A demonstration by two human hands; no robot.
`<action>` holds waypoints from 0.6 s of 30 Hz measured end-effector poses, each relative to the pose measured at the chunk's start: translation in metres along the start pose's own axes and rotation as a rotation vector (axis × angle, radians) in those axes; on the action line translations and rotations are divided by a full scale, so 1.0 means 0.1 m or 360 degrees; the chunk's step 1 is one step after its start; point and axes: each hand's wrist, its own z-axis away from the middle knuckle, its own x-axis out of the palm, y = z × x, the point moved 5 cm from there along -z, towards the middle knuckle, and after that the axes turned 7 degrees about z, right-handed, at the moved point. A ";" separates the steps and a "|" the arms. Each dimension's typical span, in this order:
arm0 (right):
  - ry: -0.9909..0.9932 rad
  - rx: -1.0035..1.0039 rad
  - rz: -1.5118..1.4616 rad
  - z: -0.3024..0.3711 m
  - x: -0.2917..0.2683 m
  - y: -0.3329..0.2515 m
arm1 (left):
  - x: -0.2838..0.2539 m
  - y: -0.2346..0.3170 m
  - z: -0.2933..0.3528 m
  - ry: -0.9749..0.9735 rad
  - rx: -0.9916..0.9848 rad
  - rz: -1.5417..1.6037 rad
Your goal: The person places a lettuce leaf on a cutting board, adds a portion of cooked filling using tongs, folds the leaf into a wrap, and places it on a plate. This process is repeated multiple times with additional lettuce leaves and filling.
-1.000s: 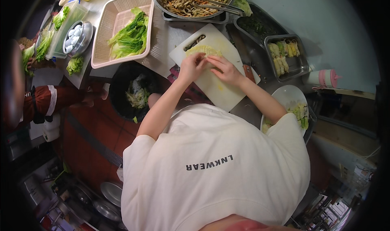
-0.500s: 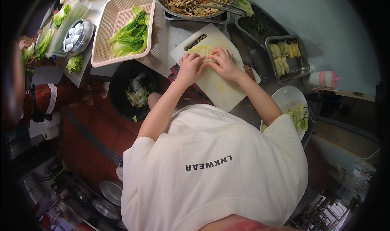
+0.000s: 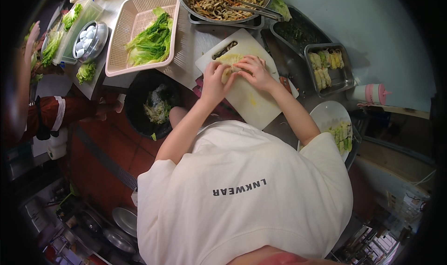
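Observation:
A pale yellow cabbage leaf [image 3: 231,58], partly rolled, lies across the upper part of a white cutting board [image 3: 253,107]. My left hand [image 3: 214,82] grips the roll's left part, thumb and fingers bent around it. Opposite it, my right hand [image 3: 256,74] presses its fingers onto the leaf's right part. The fingers hide most of the roll and whatever is inside it. Dark strips of filling show at the board's handle slot. To the right of the board lies a knife [image 3: 278,62] with a brown handle.
Beyond the board stand a bowl of shredded filling [image 3: 219,2] with tongs [image 3: 256,9] and a pink basket [image 3: 114,55] of leaves. At right are a metal tray [image 3: 344,81] and a white plate [image 3: 321,116] with rolls. A black bin [image 3: 135,106] stands left; a co-worker's arm [image 3: 25,74] is beyond.
My left fingers have lifted and spread a little from the roll, and more of the leaf shows between my hands. At far left the co-worker's hand has moved up.

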 end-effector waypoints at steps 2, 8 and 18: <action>-0.0024 -0.0007 0.0017 -0.02 0.00 0.00 | 0.08 -0.09 0.23 -0.0375 -0.1104 0.0583; -0.0066 0.0049 -0.0057 -0.03 0.03 0.01 | 0.20 -0.34 0.31 -0.0141 -0.2037 0.1503; -0.0129 0.0071 -0.0121 -0.04 0.04 0.05 | 0.19 -0.38 -0.03 -0.0041 -0.0727 0.0384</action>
